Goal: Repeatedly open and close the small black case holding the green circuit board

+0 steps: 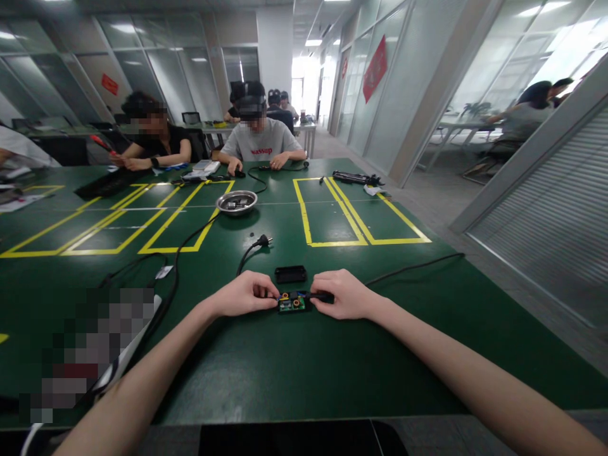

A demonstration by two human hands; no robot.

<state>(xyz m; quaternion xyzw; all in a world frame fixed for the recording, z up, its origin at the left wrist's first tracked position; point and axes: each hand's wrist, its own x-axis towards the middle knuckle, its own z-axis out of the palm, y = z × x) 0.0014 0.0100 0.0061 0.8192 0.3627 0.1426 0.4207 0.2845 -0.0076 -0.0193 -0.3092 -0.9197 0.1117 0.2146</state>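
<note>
A small open black adapter case [293,310] lies on the green table in front of me, with a green circuit board [298,303] and copper coils inside. My left hand [246,294] pinches its left end, where a cord with a black plug [263,240] runs behind the hand. At the opposite end, my right hand [342,294] has its fingers closed on a black cable [323,297]. Just beyond the case rests its black cover [291,273], hollow side up. Exactly what sits between my left fingertips is partly hidden.
A metal bowl [236,211] with metal parts stands farther back. Yellow tape [337,243] marks rectangles on the green table [266,373]. A power strip, partly blurred, lies left with a black cord [177,266]. Two co-workers sit across; a folded black tripod [357,178] lies at the far edge.
</note>
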